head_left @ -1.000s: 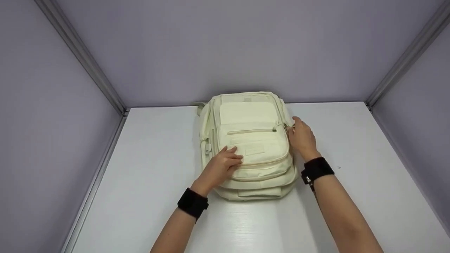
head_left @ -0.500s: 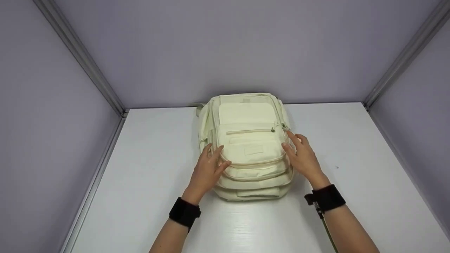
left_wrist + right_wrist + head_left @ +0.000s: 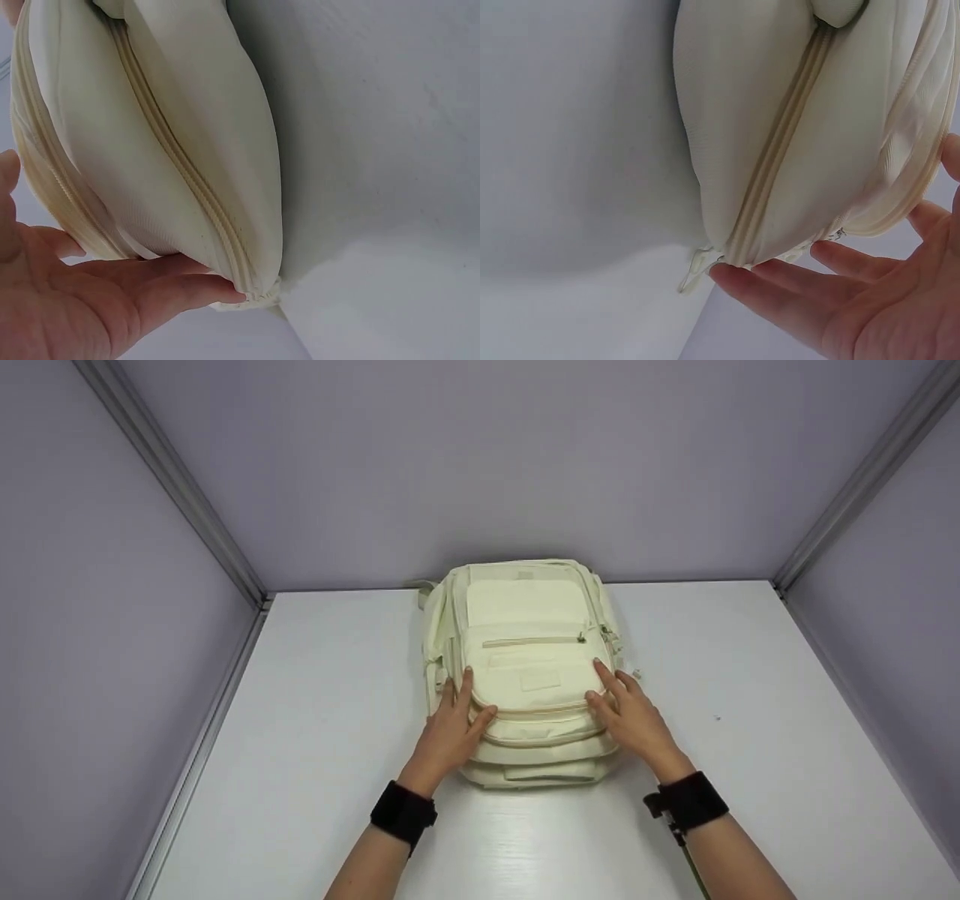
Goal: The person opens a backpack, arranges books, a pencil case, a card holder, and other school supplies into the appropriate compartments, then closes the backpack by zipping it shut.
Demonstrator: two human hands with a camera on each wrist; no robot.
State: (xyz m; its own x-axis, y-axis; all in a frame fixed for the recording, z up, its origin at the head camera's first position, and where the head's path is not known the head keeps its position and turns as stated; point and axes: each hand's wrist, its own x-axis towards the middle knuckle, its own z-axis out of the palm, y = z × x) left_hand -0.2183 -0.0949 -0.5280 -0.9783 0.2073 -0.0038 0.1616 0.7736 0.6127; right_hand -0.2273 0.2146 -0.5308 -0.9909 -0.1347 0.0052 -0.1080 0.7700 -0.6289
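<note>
A cream backpack (image 3: 540,660) lies on the table, its front pockets and zippers facing up. My left hand (image 3: 450,731) rests against its lower left side with fingers spread. In the left wrist view the left fingers (image 3: 180,292) lie straight along the bag's side, near a long zipper (image 3: 180,157). On the opposite side my right hand (image 3: 634,720) touches the lower right edge, thumb and fingers apart. The right wrist view has the right fingers (image 3: 780,289) extended against the bag's side by another zipper (image 3: 780,150). Neither hand curls round anything.
The white table (image 3: 337,697) extends to both sides and in front of the bag. Behind it stands a grey-lilac back wall (image 3: 510,457), with side walls joined by metal rails (image 3: 176,472). A tiny speck (image 3: 717,718) lies on the table at right.
My right hand has let go of the zipper pull at the bag's right side and moved down to the lower right edge. My left hand has shifted off the front onto the left side.
</note>
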